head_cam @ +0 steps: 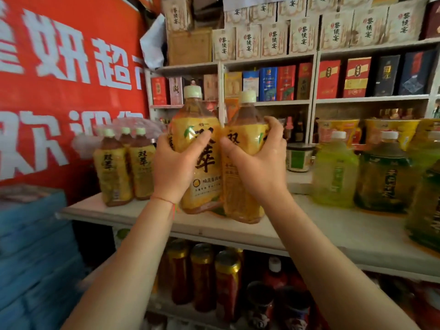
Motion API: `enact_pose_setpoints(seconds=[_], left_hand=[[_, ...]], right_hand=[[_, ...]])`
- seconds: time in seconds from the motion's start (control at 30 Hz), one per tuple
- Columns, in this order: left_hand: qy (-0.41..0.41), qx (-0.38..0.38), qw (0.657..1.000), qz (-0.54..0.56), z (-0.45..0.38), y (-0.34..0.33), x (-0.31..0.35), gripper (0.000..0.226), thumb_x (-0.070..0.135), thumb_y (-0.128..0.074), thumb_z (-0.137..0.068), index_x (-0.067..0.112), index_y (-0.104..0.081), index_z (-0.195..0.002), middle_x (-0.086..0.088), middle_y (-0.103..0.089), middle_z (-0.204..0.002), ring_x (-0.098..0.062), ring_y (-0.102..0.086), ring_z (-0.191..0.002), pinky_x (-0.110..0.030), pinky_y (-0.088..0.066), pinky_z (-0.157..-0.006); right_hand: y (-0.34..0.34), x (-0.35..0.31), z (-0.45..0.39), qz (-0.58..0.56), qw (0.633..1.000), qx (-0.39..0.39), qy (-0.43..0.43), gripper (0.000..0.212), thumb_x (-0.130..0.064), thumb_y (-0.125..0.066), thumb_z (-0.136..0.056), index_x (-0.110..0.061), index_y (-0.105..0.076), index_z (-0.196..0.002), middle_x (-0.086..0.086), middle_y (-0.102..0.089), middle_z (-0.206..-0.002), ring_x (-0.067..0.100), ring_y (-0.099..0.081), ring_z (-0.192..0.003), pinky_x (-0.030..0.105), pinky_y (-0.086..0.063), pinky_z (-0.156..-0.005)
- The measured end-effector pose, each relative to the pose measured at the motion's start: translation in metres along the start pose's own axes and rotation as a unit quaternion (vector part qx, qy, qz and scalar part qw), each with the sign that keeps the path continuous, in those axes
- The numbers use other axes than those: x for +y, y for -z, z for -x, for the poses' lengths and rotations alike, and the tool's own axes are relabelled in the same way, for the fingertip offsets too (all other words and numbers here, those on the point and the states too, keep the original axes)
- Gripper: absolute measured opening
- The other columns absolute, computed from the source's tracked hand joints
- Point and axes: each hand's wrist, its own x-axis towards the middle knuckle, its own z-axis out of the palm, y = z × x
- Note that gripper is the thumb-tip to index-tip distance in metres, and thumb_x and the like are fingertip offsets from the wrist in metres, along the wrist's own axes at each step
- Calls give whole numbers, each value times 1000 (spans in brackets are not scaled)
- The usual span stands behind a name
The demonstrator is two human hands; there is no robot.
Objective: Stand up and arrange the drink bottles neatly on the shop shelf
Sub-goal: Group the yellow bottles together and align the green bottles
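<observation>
Grip: my left hand (175, 167) is wrapping its fingers and thumb round the left yellow-label tea bottle (198, 148), and my right hand (257, 163) is clamping round the right yellow-label tea bottle (240, 186) in the same way.

Held items: both bottles are standing upright, side by side and touching, pale caps up, thumbs meeting across the two labels. Their bases are sitting at or just above the white shelf board (309, 225); I cannot tell if they are touching it.

Left of my grip: a group of smaller yellow-label bottles (126, 167) is standing upright on the same board, near the red banner (59, 79).

Right of my grip: green bottles (357, 172) are standing in a cluster, well apart from my hands.

Above my grip: boxed goods (309, 79) are filling the upper shelves.

Below my grip: red bottles with gold caps (204, 277) are occupying the lower shelf.
</observation>
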Motion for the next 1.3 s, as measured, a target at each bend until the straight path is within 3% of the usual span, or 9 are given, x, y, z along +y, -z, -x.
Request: enact_pose_setpoints(seconds=[0.2,0.37,0.5,0.57,0.8,0.9,1.0,1.17,1.3], left_hand=[[0,87,995,-46,-40,88,-63,61,50,-77,-75,18,-58,-123,6,-64,-111,-18,-63,-107,-15,-45,-76],[-31,90,993,-73,-75,134,-98,70,58,-81,-72,26,-52,-127,21,-61,-109,5,-59,-96,-30,-51,-88],[-76,44,990,-108,-96,145,-118,72,72,-72,-68,33,-50,-124,15,-62,-118,-6,-62,-105,-30,-53,-89],[-82,28,985,-146,-98,143,-129,62,72,-73,-68,35,-50,-113,20,-60,-107,-9,-63,-101,-34,-55,-86],[-146,45,951,-268,-118,139,-163,81,90,-54,-69,17,-66,-101,1,-64,-105,-22,-56,-104,-43,-51,-93],[-187,121,923,-312,-114,139,-164,82,78,-53,-76,6,-63,-113,-14,-55,-121,-33,-47,-115,-50,-45,-94],[-165,106,943,-269,-114,142,-171,86,70,-52,-81,13,-42,-144,-18,-37,-149,-40,-33,-139,-59,-35,-108],[-140,49,966,-213,-115,143,-172,86,69,-49,-83,24,-30,-154,-18,-16,-162,-37,-20,-149,-57,-28,-118],[-131,54,966,-218,-113,144,-174,83,68,-46,-85,20,-36,-152,-17,-18,-163,-37,-22,-149,-57,-27,-118]], right_hand=[[-129,-23,31,-30,996,-80,29,101,-65,-76,-71,-37,-18,-149,-3,-37,-135,19,-38,-129,46,-39,-111],[-194,-14,20,-27,999,-35,1,104,-60,-78,-74,-29,-17,-152,1,-34,-136,20,-35,-129,38,-36,-109],[-231,9,5,9,998,0,-68,102,-52,-79,-78,-26,-15,-152,12,-32,-146,30,-32,-137,49,-36,-111],[-243,19,-1,28,995,-16,-96,101,-47,-78,-80,-26,-11,-154,15,-30,-149,35,-29,-140,53,-35,-112],[-251,32,-23,41,992,-63,-106,105,-37,-78,-83,-26,-4,-157,13,-30,-154,32,-35,-141,51,-36,-114],[-246,33,-28,45,986,-93,-127,109,-32,-81,-82,-23,-3,-158,10,-32,-154,30,-37,-139,49,-41,-110],[-241,37,-29,75,976,-128,-162,117,-27,-84,-79,-18,2,-157,9,-37,-151,31,-42,-137,46,-46,-104],[-243,50,-26,115,945,-186,-242,108,-30,-81,-82,-11,-5,-156,11,-52,-140,32,-53,-127,43,-49,-100],[-253,69,-32,116,944,-192,-241,89,-45,-84,-71,-20,-39,-143,7,-59,-130,26,-63,-111,44,-56,-90]])
